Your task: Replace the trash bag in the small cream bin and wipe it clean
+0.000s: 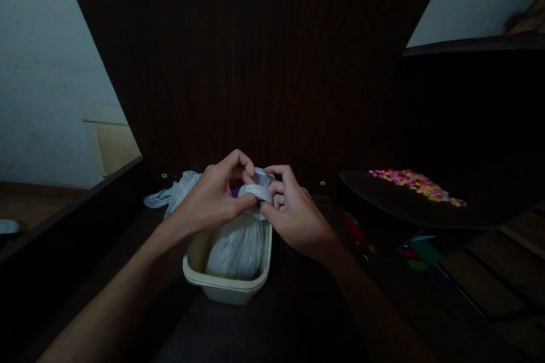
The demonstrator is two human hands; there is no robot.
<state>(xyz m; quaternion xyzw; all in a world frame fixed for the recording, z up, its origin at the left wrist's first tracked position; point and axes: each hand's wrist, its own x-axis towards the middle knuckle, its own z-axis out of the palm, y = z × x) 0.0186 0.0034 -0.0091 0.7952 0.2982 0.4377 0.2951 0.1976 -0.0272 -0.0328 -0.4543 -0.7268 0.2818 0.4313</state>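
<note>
Our left hand (213,195) and right hand (293,212) pinch the twisted neck of the white plastic bag (238,249), which sits in the cream tub (225,286). We judge the thin plastic could tear, or the tub tip, if we pull unevenly.

dark wood panel (264,57) | pale walls (42,68) (both sides) | dim light

At frame centre, the bag (238,247) looks like thin, crinkled white plastic, faintly translucent. The tub (225,286) beneath it is smooth cream plastic with a soft sheen. The panel (264,68) filling the upper middle shows dark, matt wood grain. At right, the beads (415,183) look like bright glossy plastic on a dark, smooth tray (395,204).
</note>
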